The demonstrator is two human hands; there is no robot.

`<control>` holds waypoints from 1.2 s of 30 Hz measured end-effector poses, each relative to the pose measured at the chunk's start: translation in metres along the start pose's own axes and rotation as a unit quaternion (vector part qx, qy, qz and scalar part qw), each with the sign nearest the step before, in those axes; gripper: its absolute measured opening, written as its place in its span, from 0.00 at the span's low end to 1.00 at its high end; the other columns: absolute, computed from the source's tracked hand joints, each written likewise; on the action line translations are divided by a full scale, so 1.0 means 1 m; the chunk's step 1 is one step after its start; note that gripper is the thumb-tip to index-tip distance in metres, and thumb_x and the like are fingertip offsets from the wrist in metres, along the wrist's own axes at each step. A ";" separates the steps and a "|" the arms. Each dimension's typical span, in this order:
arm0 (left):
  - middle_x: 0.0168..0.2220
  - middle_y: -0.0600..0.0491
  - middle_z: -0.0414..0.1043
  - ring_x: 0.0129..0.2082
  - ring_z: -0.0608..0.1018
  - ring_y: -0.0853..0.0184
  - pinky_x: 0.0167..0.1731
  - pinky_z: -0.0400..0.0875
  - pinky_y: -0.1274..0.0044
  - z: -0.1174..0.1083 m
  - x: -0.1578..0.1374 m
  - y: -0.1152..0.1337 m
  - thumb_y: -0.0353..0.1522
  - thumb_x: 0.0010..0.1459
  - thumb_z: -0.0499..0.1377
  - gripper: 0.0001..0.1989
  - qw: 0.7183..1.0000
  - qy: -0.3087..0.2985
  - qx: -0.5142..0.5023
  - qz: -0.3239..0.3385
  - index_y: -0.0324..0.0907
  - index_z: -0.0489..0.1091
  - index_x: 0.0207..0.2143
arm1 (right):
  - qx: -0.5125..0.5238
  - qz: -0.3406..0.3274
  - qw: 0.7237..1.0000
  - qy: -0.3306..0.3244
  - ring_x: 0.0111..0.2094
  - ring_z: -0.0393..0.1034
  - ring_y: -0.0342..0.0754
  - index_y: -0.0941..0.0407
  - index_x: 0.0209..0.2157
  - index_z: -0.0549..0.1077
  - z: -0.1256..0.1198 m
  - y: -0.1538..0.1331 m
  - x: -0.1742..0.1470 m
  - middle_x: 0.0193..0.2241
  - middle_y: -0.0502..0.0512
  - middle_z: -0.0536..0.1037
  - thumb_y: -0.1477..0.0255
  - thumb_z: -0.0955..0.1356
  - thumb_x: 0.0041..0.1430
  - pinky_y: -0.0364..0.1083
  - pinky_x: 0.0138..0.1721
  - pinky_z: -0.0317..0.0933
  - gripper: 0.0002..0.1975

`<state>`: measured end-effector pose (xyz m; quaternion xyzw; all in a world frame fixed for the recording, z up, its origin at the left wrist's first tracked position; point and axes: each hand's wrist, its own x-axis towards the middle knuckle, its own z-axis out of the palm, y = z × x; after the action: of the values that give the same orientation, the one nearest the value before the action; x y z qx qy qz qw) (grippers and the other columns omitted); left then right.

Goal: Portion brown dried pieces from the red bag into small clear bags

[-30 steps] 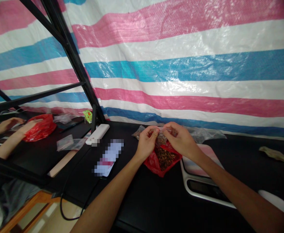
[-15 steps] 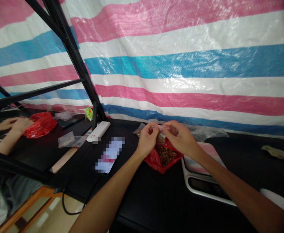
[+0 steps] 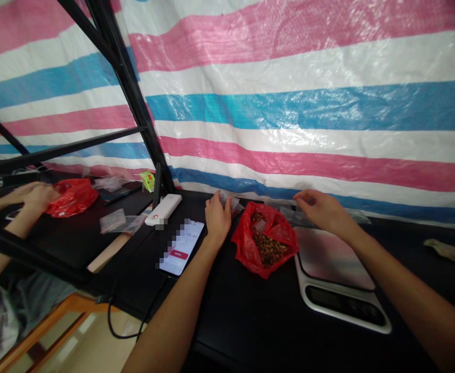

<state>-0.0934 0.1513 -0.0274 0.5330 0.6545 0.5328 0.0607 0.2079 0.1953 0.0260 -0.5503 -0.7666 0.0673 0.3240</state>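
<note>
My left hand (image 3: 217,216) is at the back of the black table, its thumb and fingers around a small clear plastic bag (image 3: 233,205) with brownish contents. To its right an opened red plastic bag (image 3: 246,248) holds many small brown pieces (image 3: 272,249). A small clear cup-like thing (image 3: 259,226) lies on those pieces. My right hand (image 3: 323,211) hovers behind the kitchen scale (image 3: 332,256), fingers slightly bent and apart, with nothing visible in them. Flat clear plastic bags (image 3: 289,213) lie close by it, against the striped sheet.
A phone (image 3: 181,248) and a white power bank (image 3: 163,209) lie left of my arm. Black metal bars (image 3: 128,98) rise at the left. Beyond them another person's hands (image 3: 37,197) are at a second red bag (image 3: 72,198). The striped sheet (image 3: 309,140) hangs behind the table.
My hands were together above the red bag, holding a small clear bag; now they are apart. The left has moved left with a clear bag, the right to the right, behind the scale.
</note>
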 end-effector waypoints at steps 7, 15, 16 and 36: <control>0.55 0.36 0.71 0.57 0.71 0.47 0.55 0.66 0.59 -0.001 -0.011 0.018 0.34 0.68 0.52 0.18 0.983 0.025 0.166 0.077 0.38 0.69 0.57 | -0.049 -0.102 0.989 -0.094 0.41 0.76 0.57 0.52 0.47 0.82 0.009 0.013 -0.011 0.41 0.59 0.84 0.64 0.71 0.59 0.53 0.43 0.66 0.16; 0.51 0.39 0.71 0.54 0.73 0.53 0.55 0.67 0.63 -0.005 -0.009 0.023 0.32 0.70 0.49 0.14 0.990 0.025 0.078 0.112 0.39 0.71 0.51 | -0.031 -0.040 0.997 -0.061 0.38 0.79 0.57 0.53 0.43 0.81 0.001 0.010 -0.009 0.40 0.57 0.85 0.67 0.69 0.58 0.52 0.40 0.68 0.12; 0.50 0.40 0.71 0.53 0.73 0.54 0.56 0.67 0.64 -0.007 -0.010 0.027 0.32 0.70 0.49 0.14 0.990 0.023 0.039 0.136 0.39 0.72 0.49 | -0.012 -0.031 0.999 -0.033 0.39 0.79 0.58 0.53 0.42 0.81 -0.004 0.004 -0.009 0.40 0.58 0.85 0.65 0.69 0.60 0.52 0.41 0.68 0.11; 0.37 0.49 0.80 0.32 0.77 0.67 0.35 0.71 0.76 0.008 -0.014 0.047 0.55 0.60 0.61 0.26 0.881 -0.144 -0.438 -0.110 0.40 0.75 0.38 | -0.062 -0.234 0.960 -0.142 0.51 0.73 0.61 0.50 0.52 0.76 0.016 -0.057 -0.041 0.47 0.58 0.83 0.63 0.69 0.63 0.63 0.56 0.55 0.16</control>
<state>-0.0528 0.1397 -0.0020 0.4478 0.3929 0.6722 0.4396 0.1606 0.1408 0.0221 -0.3590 -0.9149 0.0190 0.1837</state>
